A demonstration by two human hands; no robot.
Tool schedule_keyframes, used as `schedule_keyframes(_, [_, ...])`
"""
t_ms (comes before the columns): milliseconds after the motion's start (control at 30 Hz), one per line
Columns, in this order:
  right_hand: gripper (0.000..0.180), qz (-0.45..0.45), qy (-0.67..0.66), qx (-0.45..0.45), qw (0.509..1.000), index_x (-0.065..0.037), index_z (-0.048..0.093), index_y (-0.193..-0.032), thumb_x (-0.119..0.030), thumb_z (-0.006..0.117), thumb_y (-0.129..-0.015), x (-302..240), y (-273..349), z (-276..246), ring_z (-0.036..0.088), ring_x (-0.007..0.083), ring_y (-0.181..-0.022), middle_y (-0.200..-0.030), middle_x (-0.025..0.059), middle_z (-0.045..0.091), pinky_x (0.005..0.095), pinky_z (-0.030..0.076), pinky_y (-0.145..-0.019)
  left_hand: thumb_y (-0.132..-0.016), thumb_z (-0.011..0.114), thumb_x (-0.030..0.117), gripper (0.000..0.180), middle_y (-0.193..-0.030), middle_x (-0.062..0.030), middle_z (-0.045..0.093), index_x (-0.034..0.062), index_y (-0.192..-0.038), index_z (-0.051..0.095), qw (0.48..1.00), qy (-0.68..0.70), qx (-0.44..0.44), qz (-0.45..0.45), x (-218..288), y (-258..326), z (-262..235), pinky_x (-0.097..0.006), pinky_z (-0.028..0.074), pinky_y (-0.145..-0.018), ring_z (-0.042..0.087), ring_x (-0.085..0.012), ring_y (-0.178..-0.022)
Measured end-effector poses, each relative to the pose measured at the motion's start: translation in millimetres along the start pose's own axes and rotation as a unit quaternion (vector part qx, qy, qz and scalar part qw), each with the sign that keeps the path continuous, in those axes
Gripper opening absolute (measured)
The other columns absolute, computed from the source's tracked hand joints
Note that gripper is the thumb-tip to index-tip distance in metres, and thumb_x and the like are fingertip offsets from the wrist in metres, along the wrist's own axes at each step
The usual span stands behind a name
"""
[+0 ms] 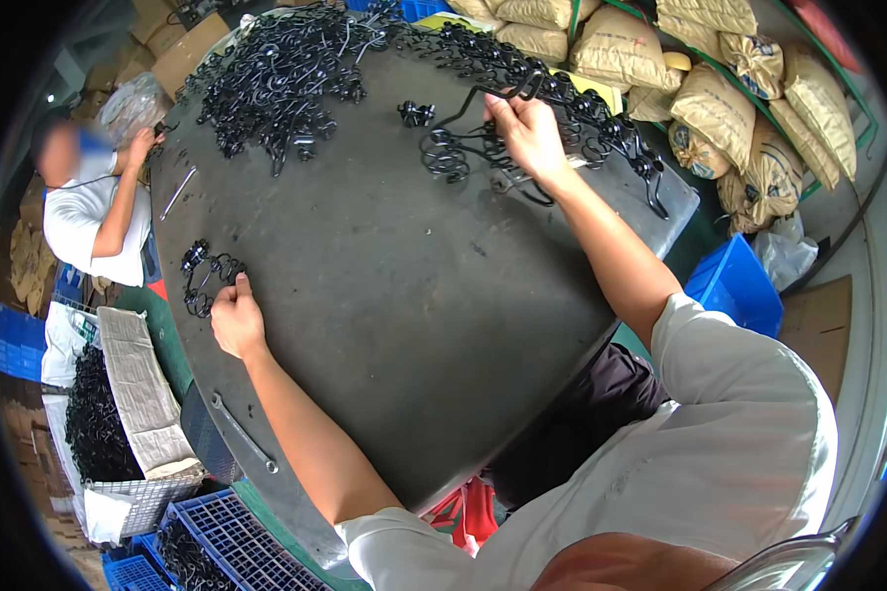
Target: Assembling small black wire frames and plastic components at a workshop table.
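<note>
Right hand (pixel 524 133) clenched on a black bent-wire spring part (pixel 463 148), coil ends, held just above far side of dark round surface (pixel 404 295). Left hand (pixel 235 320) fingers curled, touching smaller black wire part (pixel 202 271) near surface's left edge; can't tell if it grips. Big tangled wire pile (pixel 276 74) at far edge. Tan stuffed sacks (pixel 719 108) stacked upper right, blue crate (pixel 734 286) below them, cardboard boxes (pixel 182 49) upper left. Coil shapes hard to separate in pile; co-worker (pixel 94 212) at left, partly cut off.
</note>
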State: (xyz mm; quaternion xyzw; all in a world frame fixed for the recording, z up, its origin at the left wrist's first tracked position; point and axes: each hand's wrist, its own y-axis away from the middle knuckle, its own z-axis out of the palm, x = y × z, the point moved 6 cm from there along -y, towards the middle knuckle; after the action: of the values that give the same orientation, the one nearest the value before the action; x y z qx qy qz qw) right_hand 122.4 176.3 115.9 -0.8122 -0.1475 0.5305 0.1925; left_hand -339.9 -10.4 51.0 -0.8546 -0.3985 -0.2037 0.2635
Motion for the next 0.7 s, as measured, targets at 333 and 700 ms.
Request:
schedule_keyframes(333, [0.016,-0.264,-0.123,-0.260,0.921,-0.001,0.068,-0.104,-0.015,0.061,-0.099,-76.0,97.2,87.0,0.067,0.0250,-0.089,-0.098,0.0127,0.069,0.0366,0.053,-0.081,-0.091,0.067,0.043,0.041,-0.071,-0.0094,0.069,0.0034,-0.082,0.073,0.989,0.114,-0.021,0.089,1.4,-0.5,13.0,-0.037,0.050,-0.071,0.065,-0.0214,-0.072])
schedule_keyframes(700, [0.037,-0.359,-0.046,-0.375,0.854,-0.006,0.060,-0.119,-0.001,0.069,-0.084,-82.0,107.8,84.7,0.065,0.0286,-0.089,-0.096,0.0097,0.068,0.0384,0.052,-0.081,-0.090,0.073,0.035,0.037,-0.067,0.0039,0.053,-0.0010,-0.085,0.066,0.864,0.341,-0.316,0.192,110.9,62.9,64.9,-0.025,0.035,-0.058,0.045,-0.0063,-0.064])
